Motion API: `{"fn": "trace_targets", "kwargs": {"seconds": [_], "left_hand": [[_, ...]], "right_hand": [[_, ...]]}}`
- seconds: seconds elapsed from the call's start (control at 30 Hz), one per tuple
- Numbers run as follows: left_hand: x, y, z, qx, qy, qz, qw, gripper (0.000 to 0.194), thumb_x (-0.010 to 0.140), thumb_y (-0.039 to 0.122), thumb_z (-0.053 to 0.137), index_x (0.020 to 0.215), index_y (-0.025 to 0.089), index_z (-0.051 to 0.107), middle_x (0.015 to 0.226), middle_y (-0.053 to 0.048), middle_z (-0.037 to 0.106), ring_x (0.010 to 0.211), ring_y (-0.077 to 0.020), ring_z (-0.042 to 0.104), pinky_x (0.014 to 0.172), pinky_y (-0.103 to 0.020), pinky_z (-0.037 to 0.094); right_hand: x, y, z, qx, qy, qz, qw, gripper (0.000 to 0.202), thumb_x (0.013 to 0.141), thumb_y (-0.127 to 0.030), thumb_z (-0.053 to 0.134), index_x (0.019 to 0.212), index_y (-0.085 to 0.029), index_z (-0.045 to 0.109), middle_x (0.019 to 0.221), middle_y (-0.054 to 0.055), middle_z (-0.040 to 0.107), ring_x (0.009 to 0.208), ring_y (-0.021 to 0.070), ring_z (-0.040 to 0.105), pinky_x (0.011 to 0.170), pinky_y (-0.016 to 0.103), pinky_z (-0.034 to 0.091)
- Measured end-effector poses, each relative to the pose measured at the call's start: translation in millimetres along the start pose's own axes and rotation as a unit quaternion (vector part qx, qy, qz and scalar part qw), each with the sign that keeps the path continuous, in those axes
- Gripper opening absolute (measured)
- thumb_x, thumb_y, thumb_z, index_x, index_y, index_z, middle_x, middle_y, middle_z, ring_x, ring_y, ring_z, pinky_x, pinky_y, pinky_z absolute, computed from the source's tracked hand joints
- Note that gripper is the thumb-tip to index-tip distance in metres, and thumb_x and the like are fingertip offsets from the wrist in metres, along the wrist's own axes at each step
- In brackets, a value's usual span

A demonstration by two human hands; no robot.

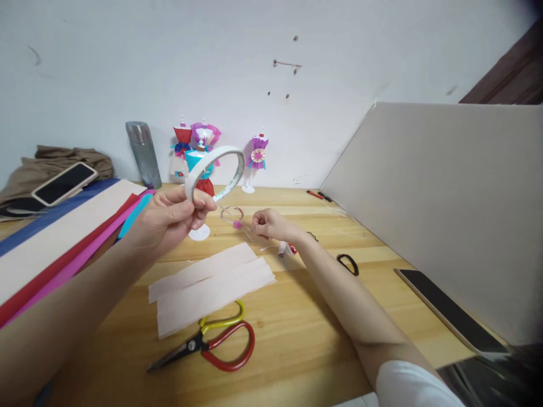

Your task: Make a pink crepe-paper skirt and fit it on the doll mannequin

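Roll of white adhesive tape (192, 182) raised above a light wooden table (292, 333), gripped by the left hand's (169, 217) fingers.
The right hand (274, 224) hung near it, fingers curled closed; whether they pinched a strand could not be told. Below lay pale pink paper strips (212, 285), beside black-bladed scissors with red and yellow handles (193, 345).

Soft, even, fairly bright indoor light falls on the plain off-white wall (348, 51). A diffuse shadow darkens the pale yellow wooden tabletop (288, 339) beneath the bare right forearm (339, 288), toward five o'clock. Wide-angle distortion stretches the edges; the corner at one o'clock fades dark. Small details at the centre look slightly soft. The light source is out of view.
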State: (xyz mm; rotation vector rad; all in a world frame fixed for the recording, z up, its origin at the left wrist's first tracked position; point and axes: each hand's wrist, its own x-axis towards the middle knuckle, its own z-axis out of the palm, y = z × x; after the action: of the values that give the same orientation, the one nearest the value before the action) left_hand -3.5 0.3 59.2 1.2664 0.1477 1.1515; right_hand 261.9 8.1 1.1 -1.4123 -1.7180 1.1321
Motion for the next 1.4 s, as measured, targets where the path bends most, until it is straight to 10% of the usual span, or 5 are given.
{"fn": "trace_targets", "kwargs": {"seconds": [0.47,0.57,0.8,1.17,1.4], "left_hand": [[-4.5,10.4,4.2,-0.010,-0.073,0.018,0.997,0.011,0.074,0.028,0.081,0.080,0.019,0.080,0.080,-0.006,0.077,0.060,-0.0090,0.059,0.051,-0.017,0.048],[-5.1,9.6,6.3,0.011,-0.049,0.000,0.999,0.014,0.069,0.034,0.084,0.075,0.022,0.080,0.074,-0.004,0.076,0.056,-0.0097,0.056,0.049,-0.019,0.046],[-5.6,7.2,3.2,0.009,0.001,-0.035,0.999,0.017,0.064,0.036,0.087,0.071,0.022,0.080,0.071,-0.004,0.074,0.056,-0.0102,0.058,0.048,-0.018,0.046],[-8.5,5.7,-5.6,-0.026,0.034,-0.068,0.997,0.015,0.069,0.030,0.085,0.073,0.018,0.077,0.075,-0.006,0.073,0.060,-0.0098,0.060,0.051,-0.018,0.049],[-7.0,16.9,-7.6,-0.028,0.044,-0.038,0.998,0.014,0.068,0.029,0.085,0.074,0.019,0.078,0.073,-0.005,0.074,0.058,-0.0105,0.060,0.048,-0.017,0.047]], "right_hand": [[-25.6,-13.5,-20.8,0.111,-0.199,-0.026,0.973,0.057,0.053,-0.060,0.084,0.078,-0.012,0.063,0.055,0.002,0.063,0.044,0.0126,0.058,0.043,0.022,0.045],[-58.7,-57.6,28.0,-0.072,-0.438,-0.144,0.885,0.037,0.079,-0.043,0.073,0.098,-0.012,0.067,0.085,0.009,0.071,0.074,0.0152,0.068,0.065,0.025,0.052],[-106.9,-74.3,111.4,-0.543,-0.287,-0.328,0.718,0.014,0.081,-0.010,0.061,0.095,-0.010,0.063,0.091,0.012,0.067,0.083,0.0233,0.062,0.064,0.032,0.044],[-91.3,-66.2,108.7,-0.407,-0.354,-0.298,0.787,0.036,0.079,-0.029,0.060,0.111,-0.014,0.058,0.088,0.008,0.067,0.069,0.0180,0.054,0.057,0.028,0.039],[-69.4,-53.8,74.4,0.103,-0.408,-0.187,0.888,0.037,0.068,-0.009,0.058,0.104,-0.015,0.057,0.086,0.002,0.059,0.071,0.0094,0.053,0.067,0.022,0.045]]}}
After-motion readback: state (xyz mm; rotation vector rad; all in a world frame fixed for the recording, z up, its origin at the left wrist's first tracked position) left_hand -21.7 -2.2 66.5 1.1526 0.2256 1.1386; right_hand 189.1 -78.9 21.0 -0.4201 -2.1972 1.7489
